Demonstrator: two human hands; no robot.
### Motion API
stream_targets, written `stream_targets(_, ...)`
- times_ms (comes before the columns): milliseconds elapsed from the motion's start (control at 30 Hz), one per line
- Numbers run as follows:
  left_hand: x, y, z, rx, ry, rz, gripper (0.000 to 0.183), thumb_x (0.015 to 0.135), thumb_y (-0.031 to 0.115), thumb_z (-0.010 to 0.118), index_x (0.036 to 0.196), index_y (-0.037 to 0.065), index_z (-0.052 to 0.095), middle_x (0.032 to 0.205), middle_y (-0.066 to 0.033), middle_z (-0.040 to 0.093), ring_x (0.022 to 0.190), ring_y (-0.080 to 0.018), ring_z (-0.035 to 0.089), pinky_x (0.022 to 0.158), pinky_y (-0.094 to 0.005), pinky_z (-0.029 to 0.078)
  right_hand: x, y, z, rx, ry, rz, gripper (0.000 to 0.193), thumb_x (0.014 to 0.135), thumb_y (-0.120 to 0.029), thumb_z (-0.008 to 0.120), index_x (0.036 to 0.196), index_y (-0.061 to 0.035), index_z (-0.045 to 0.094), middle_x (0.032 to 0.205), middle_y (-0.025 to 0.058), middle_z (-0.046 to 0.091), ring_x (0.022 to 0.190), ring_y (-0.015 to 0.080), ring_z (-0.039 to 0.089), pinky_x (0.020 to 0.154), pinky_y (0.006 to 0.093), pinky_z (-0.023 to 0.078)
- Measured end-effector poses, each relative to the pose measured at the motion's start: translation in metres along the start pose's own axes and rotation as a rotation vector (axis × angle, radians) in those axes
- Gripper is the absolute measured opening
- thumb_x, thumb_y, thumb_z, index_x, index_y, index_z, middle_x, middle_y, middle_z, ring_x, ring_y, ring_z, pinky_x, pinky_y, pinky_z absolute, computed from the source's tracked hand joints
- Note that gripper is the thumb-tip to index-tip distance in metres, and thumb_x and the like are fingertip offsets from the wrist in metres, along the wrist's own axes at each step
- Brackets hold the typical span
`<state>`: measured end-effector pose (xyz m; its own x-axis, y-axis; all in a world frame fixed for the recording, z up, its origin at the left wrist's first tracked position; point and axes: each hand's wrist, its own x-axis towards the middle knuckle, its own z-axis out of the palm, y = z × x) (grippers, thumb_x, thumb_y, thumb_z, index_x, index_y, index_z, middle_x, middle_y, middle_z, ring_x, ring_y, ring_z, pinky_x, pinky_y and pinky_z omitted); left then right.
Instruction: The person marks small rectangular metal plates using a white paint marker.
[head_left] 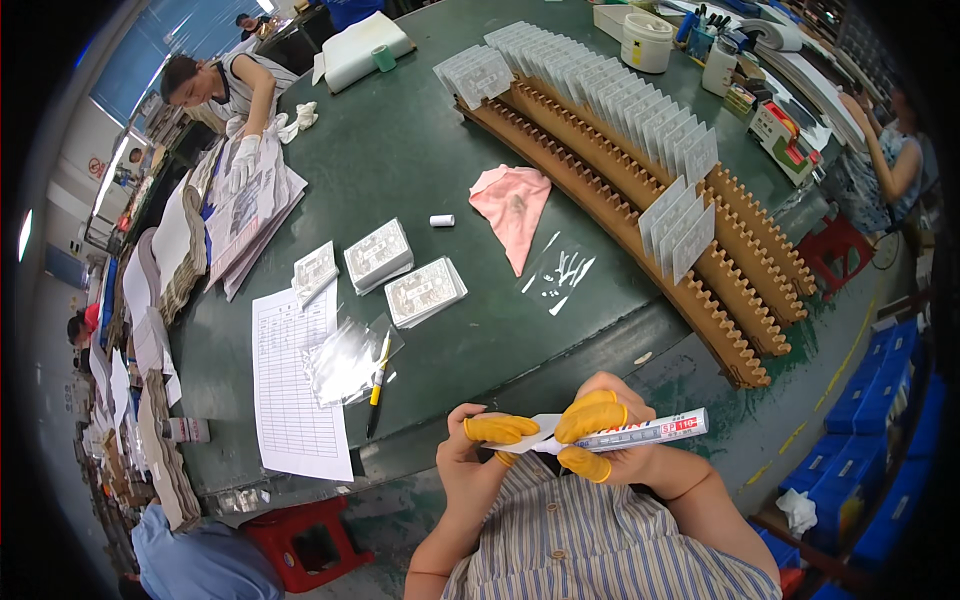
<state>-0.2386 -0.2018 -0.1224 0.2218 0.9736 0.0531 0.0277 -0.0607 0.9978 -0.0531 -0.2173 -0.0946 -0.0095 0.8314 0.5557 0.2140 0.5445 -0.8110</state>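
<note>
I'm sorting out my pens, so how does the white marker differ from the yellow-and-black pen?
The white marker is held in the right hand; the yellow-and-black pen lies unheld on the table. The marker's barrel looks thicker, the pen's slimmer. Both are long and narrow.

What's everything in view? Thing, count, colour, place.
Marker: 1, white, right hand
Small card: 1, white, left hand
Card stacks: 3, grey-white, left of table centre
Racked cards: many, grey-white, in racks
Notched racks: several, brown, table right
Cloth: 1, pink, table centre
Small cylinder: 1, white, left of cloth
Marked film: 1, clear with white marks, below cloth
Grid sheet: 1, white, table left
Plastic: count unclear, clear, on sheet
Pen: 1, yellow-black, beside sheet
Tub: 1, white, far right
Table: 1, dark green, centre
Stools: 2, red, lower left and right
Crates: several, blue, right
Co-workers: several, mixed clothing, around
Hands: 2, yellow finger covers, bottom centre; left, right
</note>
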Motion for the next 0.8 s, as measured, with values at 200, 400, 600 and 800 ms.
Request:
stream_targets(200,-0.002,0.002,0.002,-0.051,0.049,-0.070,0.026,0.063,-0.005,0.069,0.087,0.005,0.068,0.090,0.0006,0.065,0.100,-0.0149,0.047,0.079,-0.0265,0.042,0.000,0.001,0.003,0.019,-0.016,-0.023,0.022,0.068,-0.021,0.078,0.083,-0.0093,0.067,0.081,0.0032,0.063,0.071,0.0178,0.056,0.058,0.0268,0.044)
stream_targets(400,-0.002,0.002,0.004,-0.015,0.009,-0.050,0.026,0.064,-0.005,0.070,0.087,0.004,0.067,0.090,0.0006,0.064,0.096,-0.0134,0.049,0.080,-0.0249,0.042,-0.001,-0.002,-0.001,0.028,0.035,-0.012,0.021,0.069,-0.021,0.077,0.082,-0.0078,0.066,0.081,0.0033,0.063,0.071,0.0188,0.055,0.060,0.0281,0.043)
stream_targets(600,-0.003,0.007,0.002,-0.324,0.088,-0.180,0.035,0.067,-0.006,0.072,0.098,0.000,0.056,0.093,-0.0057,0.063,0.087,-0.0139,0.059,0.080,-0.0255,0.046,-0.009,0.006,-0.008,0.066,0.185,0.026,0.014,0.072,-0.009,0.071,0.081,-0.0068,0.061,0.080,0.0044,0.060,0.071,0.0185,0.051,0.061,0.0288,0.041)
stream_targets(800,-0.001,-0.001,0.002,-0.500,0.122,-0.131,0.042,0.067,-0.006,0.074,0.102,0.000,0.051,0.092,-0.0090,0.062,0.084,-0.0150,0.062,0.077,-0.0261,0.051,-0.010,0.006,-0.008,0.112,0.262,0.045,0.013,0.071,-0.007,0.070,0.080,-0.0053,0.060,0.079,0.0047,0.059,0.069,0.0186,0.050,0.059,0.0283,0.040)
